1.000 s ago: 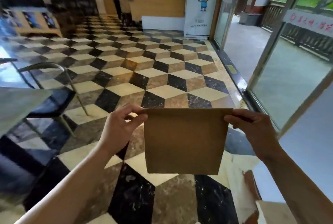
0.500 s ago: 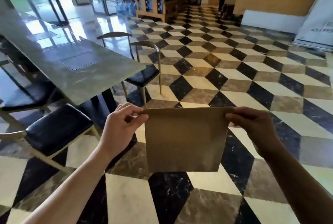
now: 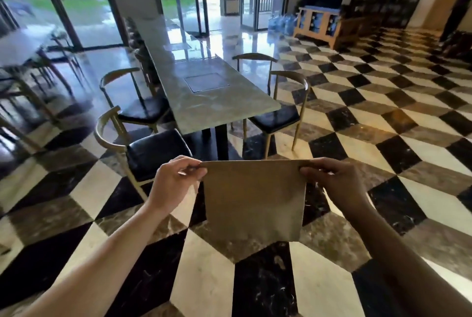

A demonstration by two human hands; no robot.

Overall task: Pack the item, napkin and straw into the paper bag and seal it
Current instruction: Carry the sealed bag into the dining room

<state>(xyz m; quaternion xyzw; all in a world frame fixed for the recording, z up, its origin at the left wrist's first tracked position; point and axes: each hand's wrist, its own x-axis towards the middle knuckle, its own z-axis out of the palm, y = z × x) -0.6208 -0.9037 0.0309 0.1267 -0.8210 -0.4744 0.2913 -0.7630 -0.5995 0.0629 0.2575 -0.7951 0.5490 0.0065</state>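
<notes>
A flat brown paper bag (image 3: 254, 201) hangs in front of me above the tiled floor, its top edge level and folded shut. My left hand (image 3: 173, 184) pinches the bag's top left corner between thumb and fingers. My right hand (image 3: 332, 181) pinches the top right corner the same way. What the bag holds is hidden. No napkin, straw or other item shows outside it.
A long marble table (image 3: 212, 97) stands ahead with wooden chairs with black seats, one at the near left (image 3: 143, 148) and one at the right (image 3: 281, 112). A wooden bench (image 3: 324, 25) stands by the far wall, with glass doors behind. Checkered floor stretches to the right.
My view has swung left from the doorway and counter toward the marble table and chairs. Both hands keep the same grip on the bag's top corners.
</notes>
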